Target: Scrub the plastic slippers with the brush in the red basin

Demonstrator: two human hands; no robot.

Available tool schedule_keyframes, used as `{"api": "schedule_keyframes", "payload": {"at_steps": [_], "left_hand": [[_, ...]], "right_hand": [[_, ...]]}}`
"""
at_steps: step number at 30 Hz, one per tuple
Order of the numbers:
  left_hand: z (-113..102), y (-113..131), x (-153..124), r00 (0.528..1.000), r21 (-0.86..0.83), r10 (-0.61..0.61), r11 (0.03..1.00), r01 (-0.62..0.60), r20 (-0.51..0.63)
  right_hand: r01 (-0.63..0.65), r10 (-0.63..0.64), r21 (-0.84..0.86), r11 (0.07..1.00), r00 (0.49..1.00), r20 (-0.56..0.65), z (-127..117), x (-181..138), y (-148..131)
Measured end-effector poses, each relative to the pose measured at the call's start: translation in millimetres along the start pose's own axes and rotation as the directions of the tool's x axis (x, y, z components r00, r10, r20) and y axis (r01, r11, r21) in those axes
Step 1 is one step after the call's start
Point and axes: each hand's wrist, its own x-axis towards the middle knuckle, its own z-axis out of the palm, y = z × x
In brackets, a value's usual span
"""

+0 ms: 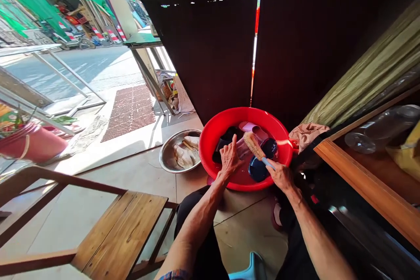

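A scrubbing brush [254, 146] with pale bristles and a light blue handle is gripped in my right hand [282, 176], over the red basin [205, 153]. Its bristle head lies against or just above a pinkish slipper [243, 150]. My left hand [230, 158] is at that slipper's near side, thumb and fingers around its edge, the index finger raised. Part of the grip is hidden. Inside the basin are also dark blue footwear [258, 169], black footwear [226, 138] and a pink piece [246, 126], standing in water.
Left of the basin, a metal bowl [167, 157] holds whitish items [183, 156]. A wooden chair [124, 232] stands at lower left, a blue stool [251, 269] below me. Dark door panels [213, 52] rise behind; a wooden-edged cabinet [367, 188] is at right.
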Motion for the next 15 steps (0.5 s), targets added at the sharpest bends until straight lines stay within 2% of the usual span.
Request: {"api": "schedule_keyframes", "payload": {"at_steps": [2,4,8,9,10,13,15], "left_hand": [[-0.9,-0.4,-0.2,1.000,-0.023,0.027,0.999,-0.027,-0.004],[-1.0,-0.5,1.0,0.998,-0.037,0.065,0.997,-0.065,0.005],[1.5,-2.9,1.6,0.991,-0.022,0.137,0.990,-0.137,-0.004],[2.1,-4.4,0.8,0.988,-0.025,0.152,0.988,-0.153,-0.016],[2.4,-6.1,-0.1,0.986,-0.033,0.167,0.985,-0.168,-0.028],[2.6,-11.0,-0.8,0.983,-0.076,0.178,0.981,-0.180,-0.038],[3.9,-11.5,0.9,0.986,-0.090,0.164,0.982,-0.164,-0.010]], "right_hand": [[-0.146,0.145,-0.022,0.989,0.989,-0.014,-8.1,9.6,3.2],[-0.180,0.181,0.013,0.984,0.983,-0.021,-14.4,16.1,3.5],[0.057,-0.053,0.134,0.989,0.998,-0.039,-11.4,18.6,-9.0],[0.068,-0.065,0.151,0.986,0.997,-0.030,-10.9,20.4,-12.2],[0.035,-0.033,0.158,0.987,0.999,-0.014,-12.1,23.4,-14.1],[-0.181,0.179,0.143,0.973,0.983,0.029,-24.5,35.9,-11.9],[-0.251,0.249,0.141,0.958,0.968,0.032,-33.6,39.4,-8.8]]}}
